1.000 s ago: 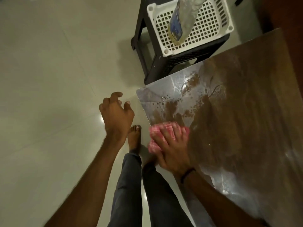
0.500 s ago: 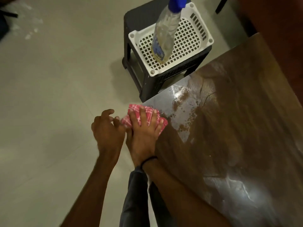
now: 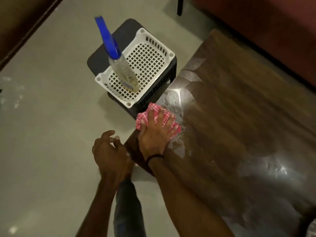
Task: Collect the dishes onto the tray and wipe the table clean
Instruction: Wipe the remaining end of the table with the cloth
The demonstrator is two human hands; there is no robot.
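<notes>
Fingers (image 3: 151, 117) of your right hand (image 3: 153, 137) lie spread and straight, pressing the pink checked cloth (image 3: 142, 118) flat on the bench (image 3: 239, 117) at its left edge, with wet streaks just beside it. Your left hand (image 3: 109, 151) hangs beside the bench corner over the floor (image 3: 51, 117), its fingers loosely curled and holding nothing. Just past the cloth, a dark stool (image 3: 100, 59) stands close against the bench, carrying the white tray (image 3: 171, 54) with 1 spray bottle (image 3: 124, 74) upright in it.
</notes>
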